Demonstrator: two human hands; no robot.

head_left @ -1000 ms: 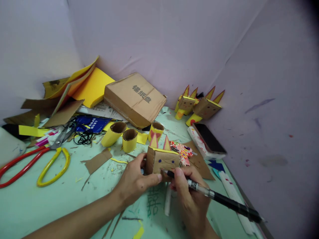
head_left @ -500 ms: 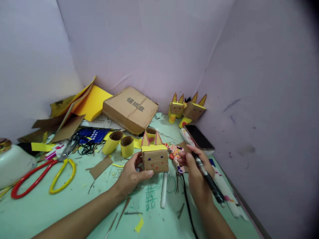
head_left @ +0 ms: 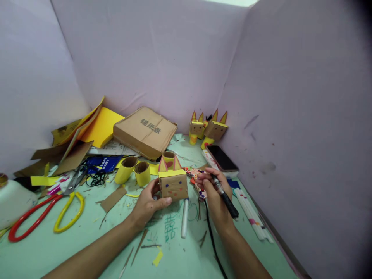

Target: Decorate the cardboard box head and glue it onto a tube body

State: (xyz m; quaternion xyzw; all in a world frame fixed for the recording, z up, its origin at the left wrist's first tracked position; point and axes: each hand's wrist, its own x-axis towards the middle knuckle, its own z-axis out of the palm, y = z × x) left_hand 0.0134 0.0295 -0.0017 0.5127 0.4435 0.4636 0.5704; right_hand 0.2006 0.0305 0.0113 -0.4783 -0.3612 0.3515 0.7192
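My left hand [head_left: 149, 203] is closed on a small cardboard box head [head_left: 173, 186] that has a yellow top, two pointed ears and drawn dots for eyes and cheeks. Between the fingers of my right hand [head_left: 216, 190] sits a black-and-clear pen [head_left: 225, 197], its black end pointing down toward my wrist. A white marker [head_left: 184, 221] lies on the table just under the box head. Behind the head stand yellow-wrapped cardboard tubes [head_left: 142, 174], and a patterned hot glue gun [head_left: 200, 190] with a black cord is partly hidden by my right hand.
Scissors with red and yellow handles [head_left: 69, 213] lie at the left. A flat cardboard box [head_left: 145, 130] and yellow sheets [head_left: 101, 126] are piled behind. Finished cat-like figures [head_left: 213, 131] stand at the back right, near a phone [head_left: 222, 158]. Markers [head_left: 252, 217] line the right edge.
The view has tilted up and shifted slightly, so most things appear further left. Both hands keep their hold on the box head and the pen.
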